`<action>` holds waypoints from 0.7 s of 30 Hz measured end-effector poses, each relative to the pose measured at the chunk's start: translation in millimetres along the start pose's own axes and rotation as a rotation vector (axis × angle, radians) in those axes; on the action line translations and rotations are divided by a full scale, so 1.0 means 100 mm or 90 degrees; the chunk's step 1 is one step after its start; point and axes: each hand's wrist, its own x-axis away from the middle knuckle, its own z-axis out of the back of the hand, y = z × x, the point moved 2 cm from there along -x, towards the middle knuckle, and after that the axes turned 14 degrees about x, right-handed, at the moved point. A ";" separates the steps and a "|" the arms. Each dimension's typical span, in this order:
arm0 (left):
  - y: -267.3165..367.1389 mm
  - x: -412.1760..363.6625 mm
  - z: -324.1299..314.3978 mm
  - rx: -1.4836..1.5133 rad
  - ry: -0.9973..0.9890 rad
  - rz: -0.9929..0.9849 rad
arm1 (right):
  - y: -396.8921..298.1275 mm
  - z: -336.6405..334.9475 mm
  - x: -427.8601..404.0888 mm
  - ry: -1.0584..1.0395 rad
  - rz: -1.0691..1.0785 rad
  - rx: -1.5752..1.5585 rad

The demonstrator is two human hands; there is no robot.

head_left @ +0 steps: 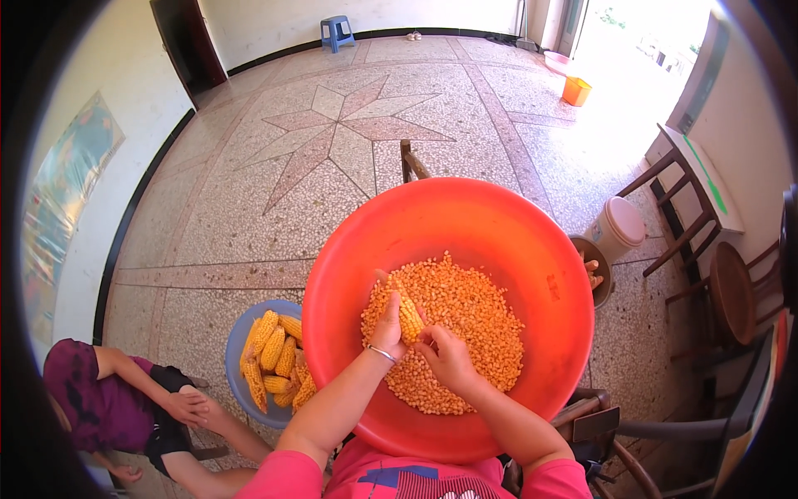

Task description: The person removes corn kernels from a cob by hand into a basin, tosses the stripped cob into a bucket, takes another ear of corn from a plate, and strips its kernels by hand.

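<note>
My left hand (388, 332), with a silver bangle at its wrist, grips a yellow ear of corn (409, 317). The ear is tilted, its near end towards my right hand (449, 358). There my right thumb and fingers pinch at its kernels; the fingertips are partly hidden. Both hands are inside a large red plastic basin (530, 249), above a heap of loose corn kernels (471, 312). To the left, lower down, a blue basin (234, 368) holds several whole ears of corn (272, 349), and the red rim covers part of it.
A seated person (112, 399) is close by at the left. Right of the red basin stand a bucket (608, 290) with cobs and a lidded pail (617, 227). Wooden chairs (729, 293) line the right side. Farther off are a blue stool (337, 34) and an orange bin (576, 91).
</note>
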 end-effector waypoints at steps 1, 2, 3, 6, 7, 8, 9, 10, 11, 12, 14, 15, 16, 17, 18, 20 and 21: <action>-0.01 0.01 -0.02 -0.006 0.003 -0.010 | 0.00 0.02 -0.01 0.013 0.029 0.017; -0.01 0.02 -0.03 -0.012 0.006 -0.021 | -0.01 0.03 -0.01 0.027 0.058 0.034; -0.02 0.02 -0.04 -0.010 0.005 -0.022 | 0.02 0.00 -0.01 0.026 0.059 0.036; -0.01 0.02 -0.03 -0.067 -0.022 -0.074 | 0.15 -0.08 -0.02 0.066 0.021 0.051; 0.00 0.01 0.01 -0.046 -0.046 -0.061 | 0.23 -0.11 -0.04 -0.013 -0.160 -0.184; 0.01 -0.01 0.03 -0.024 -0.070 -0.049 | 0.28 -0.15 -0.03 -0.095 -0.341 -0.417; 0.04 0.02 -0.01 -0.022 -0.069 -0.049 | 0.30 -0.12 -0.04 -0.097 -0.341 -0.416; 0.06 0.05 -0.07 -0.011 -0.050 -0.030 | 0.33 -0.07 -0.06 -0.120 -0.381 -0.396; 0.08 0.06 -0.10 0.000 -0.031 -0.010 | 0.35 -0.05 -0.06 -0.144 -0.421 -0.376; 0.07 0.05 -0.11 0.000 -0.034 -0.009 | 0.47 -0.10 -0.02 -0.106 -0.370 -0.286; 0.04 0.04 -0.09 0.019 -0.058 0.042 | 0.56 -0.19 -0.01 -0.046 -0.233 -0.187; 0.04 0.06 -0.10 0.020 -0.058 0.044 | 0.55 -0.19 -0.02 0.013 -0.099 -0.087; 0.07 0.10 -0.12 0.002 -0.106 0.061 | 0.36 -0.13 -0.05 0.008 -0.098 -0.088; 0.08 0.13 -0.13 -0.018 -0.154 0.079 | 0.19 -0.08 -0.08 -0.074 -0.192 -0.240; 0.04 0.13 -0.14 -0.010 -0.115 0.049 | 0.06 -0.04 -0.08 -0.152 -0.287 -0.390; -0.01 0.12 -0.13 -0.006 -0.122 0.046 | 0.06 -0.05 -0.05 -0.155 -0.230 -0.316; -0.02 0.11 -0.12 -0.003 -0.129 0.042 | 0.05 -0.04 -0.05 -0.157 -0.172 -0.243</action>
